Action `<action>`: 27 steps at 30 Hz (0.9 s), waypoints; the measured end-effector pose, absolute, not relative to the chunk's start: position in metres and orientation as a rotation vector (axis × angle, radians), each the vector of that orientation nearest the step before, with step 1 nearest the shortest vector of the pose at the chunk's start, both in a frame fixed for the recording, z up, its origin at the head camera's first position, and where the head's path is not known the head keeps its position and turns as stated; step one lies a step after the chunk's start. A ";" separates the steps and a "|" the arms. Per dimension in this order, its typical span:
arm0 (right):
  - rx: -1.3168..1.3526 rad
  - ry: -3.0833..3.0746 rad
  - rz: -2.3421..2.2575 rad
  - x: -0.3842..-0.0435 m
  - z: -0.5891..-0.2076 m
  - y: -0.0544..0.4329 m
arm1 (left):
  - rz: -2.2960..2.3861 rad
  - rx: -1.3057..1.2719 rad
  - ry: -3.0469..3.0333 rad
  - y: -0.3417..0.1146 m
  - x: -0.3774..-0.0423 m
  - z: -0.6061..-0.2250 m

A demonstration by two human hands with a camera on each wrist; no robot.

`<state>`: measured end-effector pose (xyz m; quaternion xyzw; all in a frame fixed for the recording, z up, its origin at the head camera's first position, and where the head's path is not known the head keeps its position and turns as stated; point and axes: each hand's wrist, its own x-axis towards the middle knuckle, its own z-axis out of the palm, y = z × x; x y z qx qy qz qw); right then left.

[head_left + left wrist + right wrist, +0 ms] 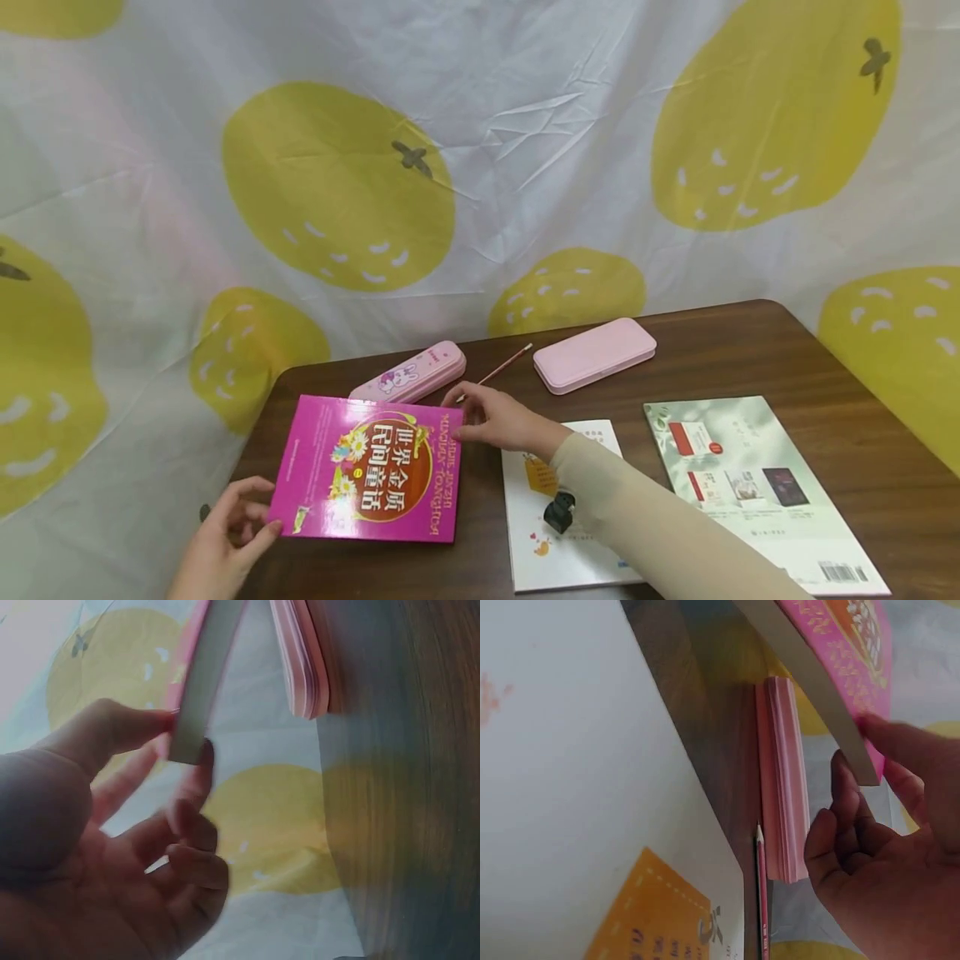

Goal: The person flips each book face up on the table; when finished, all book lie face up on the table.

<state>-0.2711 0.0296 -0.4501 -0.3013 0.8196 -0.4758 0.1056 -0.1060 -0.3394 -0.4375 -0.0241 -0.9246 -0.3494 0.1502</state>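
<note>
Magenta book (360, 479) spans both hands (232, 529) (498, 418), pinched near opposite corners.

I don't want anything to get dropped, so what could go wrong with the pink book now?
The pink book might slip: the left grip and right grip pinch only its edges, above the table. It could bump the rabbit case behind it. The pencil lies near the right grip and might get nudged.

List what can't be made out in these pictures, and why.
Magenta book: back hidden behind its title side, head view.
White book: cover partly under right sleeve, head view.
Green-and-white book: small print too tiny, head view.
Plain pink case: contents hidden by closed lid, head view.
</note>
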 end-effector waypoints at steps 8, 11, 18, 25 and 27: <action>-0.960 2.424 -1.283 -0.272 -0.459 0.030 | -1.121 0.236 -3.116 -0.335 -0.112 -0.445; -0.970 2.423 -1.253 -0.272 -0.463 0.028 | -1.114 0.226 -3.163 -0.334 -0.113 -0.449; -0.961 2.374 -1.129 -0.275 -0.466 0.019 | -1.167 -0.065 -3.249 -0.346 -0.114 -0.454; -0.950 2.452 -0.861 -0.274 -0.466 0.017 | -1.234 0.001 -3.313 -0.340 -0.117 -0.459; -0.953 2.466 -0.825 -0.274 -0.467 0.017 | -1.140 0.085 -3.341 -0.334 -0.117 -0.459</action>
